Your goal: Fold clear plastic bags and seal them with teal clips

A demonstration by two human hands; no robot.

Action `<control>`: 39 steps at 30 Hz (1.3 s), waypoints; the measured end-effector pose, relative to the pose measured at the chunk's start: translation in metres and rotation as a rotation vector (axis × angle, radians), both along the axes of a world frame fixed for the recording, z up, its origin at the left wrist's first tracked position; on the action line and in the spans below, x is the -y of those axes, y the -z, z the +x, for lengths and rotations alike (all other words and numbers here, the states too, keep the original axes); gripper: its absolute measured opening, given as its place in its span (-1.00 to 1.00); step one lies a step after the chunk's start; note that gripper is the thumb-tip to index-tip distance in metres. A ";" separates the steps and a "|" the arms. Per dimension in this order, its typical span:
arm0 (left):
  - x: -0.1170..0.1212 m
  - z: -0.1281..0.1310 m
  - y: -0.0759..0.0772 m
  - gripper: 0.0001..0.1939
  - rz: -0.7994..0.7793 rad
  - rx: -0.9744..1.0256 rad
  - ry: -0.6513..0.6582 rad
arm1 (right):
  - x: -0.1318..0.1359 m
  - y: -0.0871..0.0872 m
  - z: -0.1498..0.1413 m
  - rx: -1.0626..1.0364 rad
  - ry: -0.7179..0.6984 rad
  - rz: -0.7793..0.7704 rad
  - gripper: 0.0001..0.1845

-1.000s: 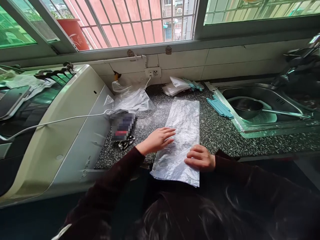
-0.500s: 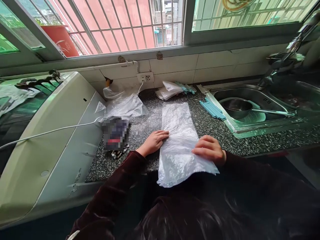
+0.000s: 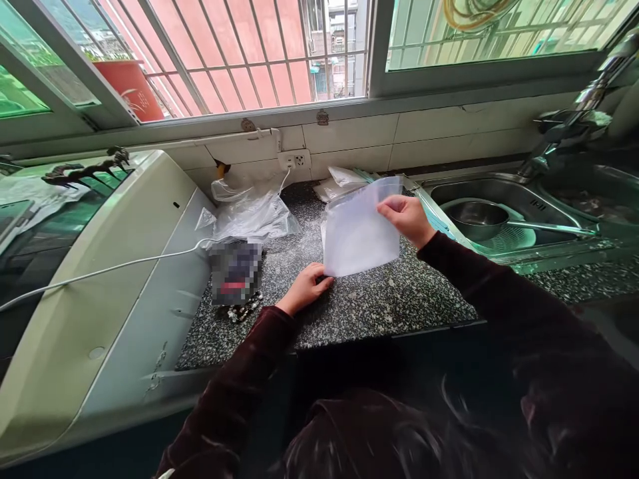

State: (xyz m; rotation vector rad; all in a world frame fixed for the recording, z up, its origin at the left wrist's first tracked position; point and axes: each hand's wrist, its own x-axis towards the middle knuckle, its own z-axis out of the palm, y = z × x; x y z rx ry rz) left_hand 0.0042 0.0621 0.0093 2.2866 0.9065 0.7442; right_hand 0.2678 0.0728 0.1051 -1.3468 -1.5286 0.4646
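Observation:
A whitish, translucent plastic bag (image 3: 362, 229) is doubled over above the speckled counter, its lower edge curving toward me. My right hand (image 3: 407, 216) is closed on its upper right part, thumb and fingers pinching the film. My left hand (image 3: 310, 287) rests low on the counter at the bag's lower left corner, thumb and fingers together around that corner. Behind the bag lies a small stack of clear plastic bags (image 3: 344, 176). Light blue strips (image 3: 442, 223) beside the sink are partly hidden by my right hand.
A crumpled clear plastic bag (image 3: 254, 213) and a blurred-out dark object (image 3: 237, 273) lie on the left. A white cable (image 3: 124, 261) runs to a wall socket (image 3: 294, 159). The steel sink (image 3: 479, 183) holds a pan (image 3: 479, 219); a pale appliance (image 3: 144, 219) stands left.
My right hand has moved up and away from me, folding the bag's near end over toward the window. My left hand stays nearly in place, now at the bag's lower corner.

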 end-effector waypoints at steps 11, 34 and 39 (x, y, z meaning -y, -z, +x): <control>-0.008 -0.002 0.006 -0.78 -0.192 0.156 -0.196 | -0.063 0.022 -0.002 -0.298 -0.003 -0.331 -0.47; -0.011 0.001 0.003 -0.81 -0.131 0.044 -0.175 | 0.031 0.065 0.017 0.074 -0.207 -0.581 -0.77; -0.011 0.003 0.003 -0.82 -0.191 0.078 -0.224 | 0.059 0.075 0.018 0.426 -0.058 -0.431 -0.82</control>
